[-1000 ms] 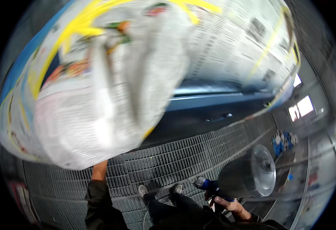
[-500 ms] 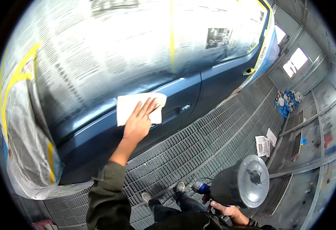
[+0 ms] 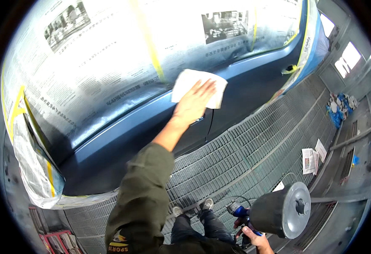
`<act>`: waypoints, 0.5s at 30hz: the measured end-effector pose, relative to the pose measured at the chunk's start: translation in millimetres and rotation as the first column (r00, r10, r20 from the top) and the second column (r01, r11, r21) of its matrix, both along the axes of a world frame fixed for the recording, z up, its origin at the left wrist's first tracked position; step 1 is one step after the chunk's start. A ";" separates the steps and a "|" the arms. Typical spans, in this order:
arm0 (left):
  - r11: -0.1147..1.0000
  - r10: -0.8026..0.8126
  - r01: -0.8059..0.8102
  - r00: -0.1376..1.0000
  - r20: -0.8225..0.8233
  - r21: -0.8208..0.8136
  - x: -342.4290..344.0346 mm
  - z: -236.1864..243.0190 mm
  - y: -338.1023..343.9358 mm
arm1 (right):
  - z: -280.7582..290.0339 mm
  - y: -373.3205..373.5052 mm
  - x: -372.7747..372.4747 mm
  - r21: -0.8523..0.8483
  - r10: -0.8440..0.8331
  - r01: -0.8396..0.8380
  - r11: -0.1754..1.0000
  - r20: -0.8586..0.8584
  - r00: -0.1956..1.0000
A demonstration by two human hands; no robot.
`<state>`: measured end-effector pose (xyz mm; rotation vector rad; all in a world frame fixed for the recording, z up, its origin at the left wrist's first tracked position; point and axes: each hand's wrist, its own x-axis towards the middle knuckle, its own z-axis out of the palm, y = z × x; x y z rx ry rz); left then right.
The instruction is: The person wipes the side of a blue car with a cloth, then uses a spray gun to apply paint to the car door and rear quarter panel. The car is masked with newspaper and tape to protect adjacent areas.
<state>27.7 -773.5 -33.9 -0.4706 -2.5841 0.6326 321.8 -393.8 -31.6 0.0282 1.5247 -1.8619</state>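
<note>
Grated floor [image 3: 219, 158] | left hand [image 3: 194, 102] spread over white cloth [image 3: 185, 82] on blue door [image 3: 255, 91] | right hand [image 3: 253, 237] gripping spray gun [image 3: 268, 215]

The grated floor [image 3: 244, 152] runs beside grey walls [image 3: 363, 180]

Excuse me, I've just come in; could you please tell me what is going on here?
A person stands on a grated floor beside a blue car. Their left grip, fingers outstretched, lies over a white cloth that appears to rest against the car's side. Their right grip holds a blue spray gun with a large grey cup, low and away from the car. Newspaper and yellow tape cover the area above the bare blue side.
</note>
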 end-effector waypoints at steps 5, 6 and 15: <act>0.976 0.144 -0.166 0.977 0.158 0.142 102.8 1.1 -60.0 | -14.6 -10.2 1.9 -0.027 0.037 -0.037 0.999 -0.009 0.999; 0.953 0.209 -0.244 0.959 0.193 0.180 132.3 -3.2 -80.8 | -16.5 -15.0 2.9 -0.037 0.050 -0.050 0.998 -0.007 0.999; 0.990 0.126 -0.132 0.987 0.103 0.048 187.6 -27.8 -117.6 | -85.6 -59.8 9.7 -0.193 -0.064 0.064 0.979 0.009 0.998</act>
